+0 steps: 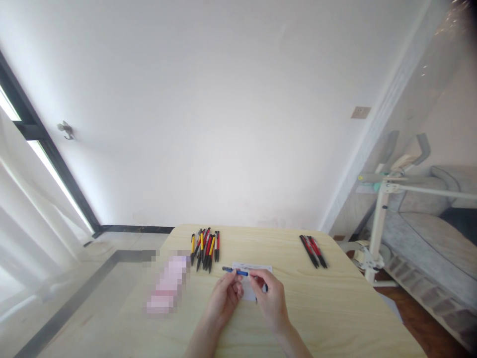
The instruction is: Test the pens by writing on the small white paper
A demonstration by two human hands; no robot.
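Observation:
My left hand (225, 296) is closed round a blue pen piece (238, 271), held level with its dark end to the left. At its right end, my right hand (270, 297) is pinched, fingertips close to the blue tip. Whatever the right fingers hold is too small or hidden to name. Beneath both hands lies a white sheet of paper (249, 293), partly covered by them. Something dark shows by the right fingers, its kind unclear.
On the wooden table (335, 303), several yellow, red and black pens (204, 248) lie in a pile at the back left. A smaller group of red and black pens (313, 251) is at the back right. A blurred pink item (167, 286) lies left. A white wall stands behind.

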